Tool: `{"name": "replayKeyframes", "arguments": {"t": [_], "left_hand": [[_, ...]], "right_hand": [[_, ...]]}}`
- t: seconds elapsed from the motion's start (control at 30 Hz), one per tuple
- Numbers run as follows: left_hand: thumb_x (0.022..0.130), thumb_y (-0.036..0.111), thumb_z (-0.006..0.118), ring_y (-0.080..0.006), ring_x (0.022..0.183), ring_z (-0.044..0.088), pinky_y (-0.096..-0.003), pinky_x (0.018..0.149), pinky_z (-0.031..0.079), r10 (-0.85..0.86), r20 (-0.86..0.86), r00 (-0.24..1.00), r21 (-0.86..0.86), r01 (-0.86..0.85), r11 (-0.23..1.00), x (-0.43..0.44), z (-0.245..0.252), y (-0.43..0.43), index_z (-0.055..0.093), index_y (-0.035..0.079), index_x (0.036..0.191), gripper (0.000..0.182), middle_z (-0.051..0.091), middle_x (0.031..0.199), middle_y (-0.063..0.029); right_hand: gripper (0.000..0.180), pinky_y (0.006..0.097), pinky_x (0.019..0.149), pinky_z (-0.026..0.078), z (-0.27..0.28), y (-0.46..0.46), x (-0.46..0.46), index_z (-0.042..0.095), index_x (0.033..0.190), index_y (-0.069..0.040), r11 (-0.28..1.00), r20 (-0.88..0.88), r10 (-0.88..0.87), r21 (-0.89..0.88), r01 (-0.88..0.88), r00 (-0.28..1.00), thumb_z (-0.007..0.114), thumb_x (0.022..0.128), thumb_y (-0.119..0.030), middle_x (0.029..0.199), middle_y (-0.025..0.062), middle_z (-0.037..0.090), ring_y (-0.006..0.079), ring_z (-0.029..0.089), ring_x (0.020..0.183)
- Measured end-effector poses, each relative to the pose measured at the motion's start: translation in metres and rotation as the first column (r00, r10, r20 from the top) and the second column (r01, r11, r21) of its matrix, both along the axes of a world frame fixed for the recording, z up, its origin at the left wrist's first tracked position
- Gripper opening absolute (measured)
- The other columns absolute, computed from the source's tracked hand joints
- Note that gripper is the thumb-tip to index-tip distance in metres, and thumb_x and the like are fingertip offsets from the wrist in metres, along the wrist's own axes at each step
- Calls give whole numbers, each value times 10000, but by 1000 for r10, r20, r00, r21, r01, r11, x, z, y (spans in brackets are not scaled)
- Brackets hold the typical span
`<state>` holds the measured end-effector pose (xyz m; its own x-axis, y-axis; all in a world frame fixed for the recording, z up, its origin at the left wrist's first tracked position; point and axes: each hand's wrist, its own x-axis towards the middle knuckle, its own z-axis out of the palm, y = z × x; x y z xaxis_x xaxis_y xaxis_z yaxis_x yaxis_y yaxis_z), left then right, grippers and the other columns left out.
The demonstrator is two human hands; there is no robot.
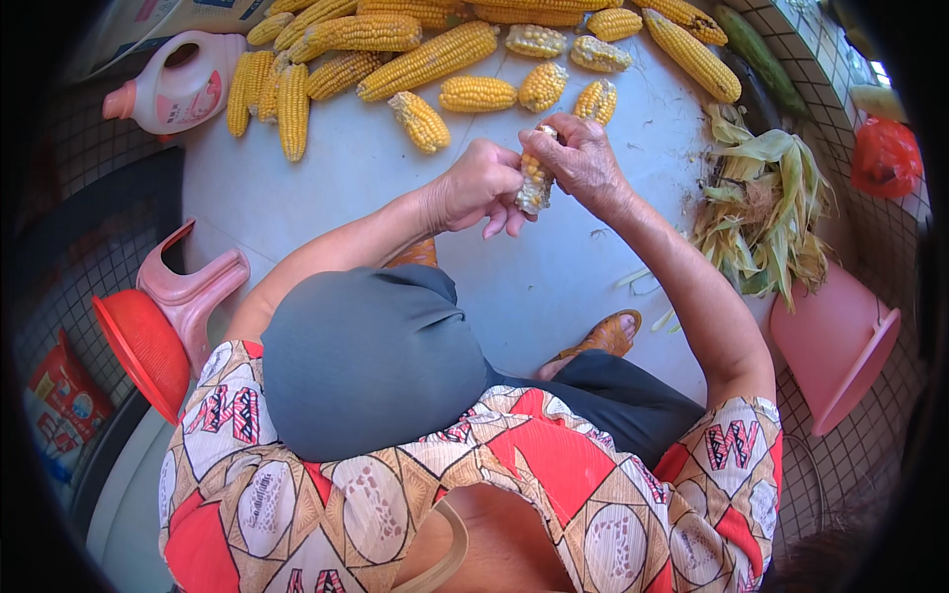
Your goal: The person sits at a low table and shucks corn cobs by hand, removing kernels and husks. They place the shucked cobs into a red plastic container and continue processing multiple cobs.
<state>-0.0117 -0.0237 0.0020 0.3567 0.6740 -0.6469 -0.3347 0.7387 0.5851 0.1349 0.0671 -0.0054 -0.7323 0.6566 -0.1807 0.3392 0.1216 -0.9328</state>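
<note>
Both hands hold one small corn cob (535, 178) with yellow and whitish kernels, roughly upright in the view. My left hand (485, 185) grips its left side near the lower part, some fingers spread below. My right hand (582, 159) is closed around its upper end, thumb across the cob. Just beyond the hands lie short husked ears, among them a plump yellow one (478, 94), a patchy one (543, 87) and one (595, 101) beside my right hand. A larger pile of husked ears (430, 59) stretches across the far side of the floor.
Dry corn husks (764, 200) are heaped at the right, by a tipped pink bucket (838, 341). A green gourd-like vegetable (764, 63) lies along the tiled wall. At the left are a pink-capped detergent bottle (185, 85), a pink plastic stool (200, 278) and a red basin (144, 348).
</note>
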Motion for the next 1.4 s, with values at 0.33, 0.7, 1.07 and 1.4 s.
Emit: {"name": "replayKeyframes", "arguments": {"t": [0.33, 0.7, 1.07, 1.4], "left_hand": [[781, 129, 494, -247, 572, 622, -310, 403, 513, 98, 213, 972, -49, -90, 995, -3, -2, 2, 530, -111, 1013, 335, 615, 803, -225], [846, 260, 624, -187, 543, 626, -261, 351, 495, 13, 34, 999, 66, -15, 998, 0, -1, 6, 602, -73, 933, 345, 610, 769, -136], [822, 100, 527, -217, 570, 624, -264, 347, 476, 47, 165, 985, 59, -58, 997, -2, -5, 3, 542, -127, 942, 257, 586, 785, -162], [753, 67, 580, -159, 545, 585, -241, 358, 438, 53, 67, 996, 96, -60, 994, 2, -1, 7, 559, -110, 933, 253, 594, 766, -140]], "right_hand": [[177, 356, 536, 459, -9, 6, 4, 637, 795, -99, 990, 68, 98, 99, -105, 993, 608, 779, -273, 695, 114, 567, 244, 580, 608], [362, 225, 385, 357, 2, 11, 3, 602, 733, 0, 991, -61, 115, -56, -118, 991, 620, 813, -353, 529, 18, 513, 65, 441, 414], [346, 219, 380, 341, 7, 12, 6, 601, 753, -16, 882, 53, -25, -469, 47, 998, 608, 823, -355, 545, 11, 508, 66, 437, 415], [364, 216, 388, 348, 1, 17, 6, 607, 781, -13, 894, 57, -30, -444, 52, 998, 617, 818, -375, 555, 9, 511, 66, 444, 428]]}}
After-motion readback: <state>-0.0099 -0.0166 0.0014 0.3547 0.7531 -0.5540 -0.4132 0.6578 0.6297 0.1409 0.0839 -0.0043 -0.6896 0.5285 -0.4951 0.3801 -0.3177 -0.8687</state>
